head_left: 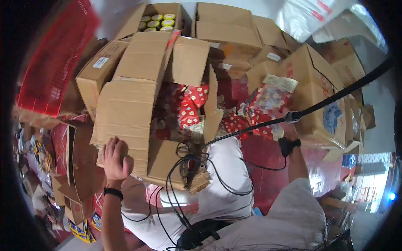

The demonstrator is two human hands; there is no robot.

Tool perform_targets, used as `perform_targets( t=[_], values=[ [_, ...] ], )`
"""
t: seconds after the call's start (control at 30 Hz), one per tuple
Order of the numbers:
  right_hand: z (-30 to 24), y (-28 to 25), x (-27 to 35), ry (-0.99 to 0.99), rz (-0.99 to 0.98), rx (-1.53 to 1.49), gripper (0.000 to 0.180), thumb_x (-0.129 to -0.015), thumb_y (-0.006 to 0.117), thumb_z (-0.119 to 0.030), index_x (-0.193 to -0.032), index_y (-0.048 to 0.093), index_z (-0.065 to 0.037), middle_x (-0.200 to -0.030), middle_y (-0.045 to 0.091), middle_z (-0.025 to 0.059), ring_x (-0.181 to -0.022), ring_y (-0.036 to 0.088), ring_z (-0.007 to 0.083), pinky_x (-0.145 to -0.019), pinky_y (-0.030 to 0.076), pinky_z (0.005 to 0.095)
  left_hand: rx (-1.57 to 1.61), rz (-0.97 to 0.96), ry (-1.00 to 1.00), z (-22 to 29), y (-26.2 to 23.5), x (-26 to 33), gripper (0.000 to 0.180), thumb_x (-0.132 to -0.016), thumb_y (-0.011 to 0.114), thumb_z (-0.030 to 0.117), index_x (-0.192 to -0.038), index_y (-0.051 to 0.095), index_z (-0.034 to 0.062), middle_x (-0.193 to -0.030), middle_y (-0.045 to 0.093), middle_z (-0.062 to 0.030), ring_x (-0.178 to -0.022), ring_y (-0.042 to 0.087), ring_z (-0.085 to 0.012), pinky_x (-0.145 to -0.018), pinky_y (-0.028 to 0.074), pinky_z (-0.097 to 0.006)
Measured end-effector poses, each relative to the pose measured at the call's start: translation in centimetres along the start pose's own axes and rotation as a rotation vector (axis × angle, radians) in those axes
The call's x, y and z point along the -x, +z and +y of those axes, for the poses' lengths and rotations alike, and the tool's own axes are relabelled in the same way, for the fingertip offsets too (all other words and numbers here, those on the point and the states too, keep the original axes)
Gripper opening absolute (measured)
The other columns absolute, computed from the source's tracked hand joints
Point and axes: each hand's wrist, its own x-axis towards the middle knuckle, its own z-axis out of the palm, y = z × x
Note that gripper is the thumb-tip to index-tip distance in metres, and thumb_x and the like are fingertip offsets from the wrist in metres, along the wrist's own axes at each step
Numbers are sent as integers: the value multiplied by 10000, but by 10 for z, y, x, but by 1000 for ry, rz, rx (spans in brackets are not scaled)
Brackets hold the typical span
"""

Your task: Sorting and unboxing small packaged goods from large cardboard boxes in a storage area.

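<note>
My left hand (115,160) lies on the lower part of a long cardboard flap (130,98), its fingers laid along the board and the thumb apart. The flap belongs to an open cardboard box (165,161) in front of me. Inside it are red packets with a pale flower-like pattern (193,104), in clear wrapping. On the right, my right hand (289,129) grips a bundle of similar red patterned packets (268,100); a black rod-like strap crosses in front and partly hides the fingers. Another red patterned packet (235,124) sits by the box's right side.
Black cables (178,167) hang over my lap and the box. Behind stand a box of yellow-rimmed round containers (155,21) and a large closed-looking carton (226,31). A tall carton (312,100) stands right. Red translucent sheeting (56,62) hangs left, above smaller boxes and packets.
</note>
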Motion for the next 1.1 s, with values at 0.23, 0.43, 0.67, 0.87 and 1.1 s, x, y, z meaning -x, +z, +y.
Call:
perform_targets(
  t=[0.23, 0.43, 0.67, 0.87, 1.1],
  values=[
    [11, 89, 2, 19, -408, -365, 209, -961, 626, -122, -1127, 645, 3, -1012, 667, 14, -859, 614, 114, -697, 525, 315, -48, -25, 22, 1, -4, -2, 641, -817, 506, 335, -1368, 498, 8, -1442, 468, -227, -1364, 399, -421, -1166, 218, -568],
    [28, 130, -15, 23, -345, 179, 169, -928, 659, -132, -1050, 674, -17, -874, 672, 64, -790, 611, 126, -693, 511, 336, -84, -44, 13, 6, -4, -4, 636, -835, 473, 363, -1357, 510, 1, -1435, 475, -233, -1355, 403, -435, -1154, 233, -570],
    [-73, 157, -14, -441, -51, 83, 142, -934, 640, -135, -939, 654, 7, -800, 642, 78, -728, 605, 148, -678, 495, 322, -76, -41, 5, 3, -4, -2, 650, -797, 518, 347, -1360, 507, 21, -1425, 476, -225, -1357, 404, -426, -1155, 233, -572],
    [-200, 219, 1, -129, -657, -492, 244, -933, 635, -187, -1052, 653, 24, -919, 686, 58, -835, 649, 139, -758, 528, 307, -3, 30, 42, 1, -2, -2, 646, -797, 527, 381, -1346, 527, 42, -1417, 490, -218, -1340, 424, -423, -1163, 227, -570],
    [-186, 354, 2, -61, -269, 39, 472, -853, 756, -312, -1174, 628, 10, -1116, 691, 86, -1061, 634, 225, -906, 499, 362, -10, 10, -39, 4, -5, -3, 652, -766, 536, 387, -1320, 558, 43, -1417, 503, -202, -1345, 429, -399, -1164, 232, -553]
  ],
)
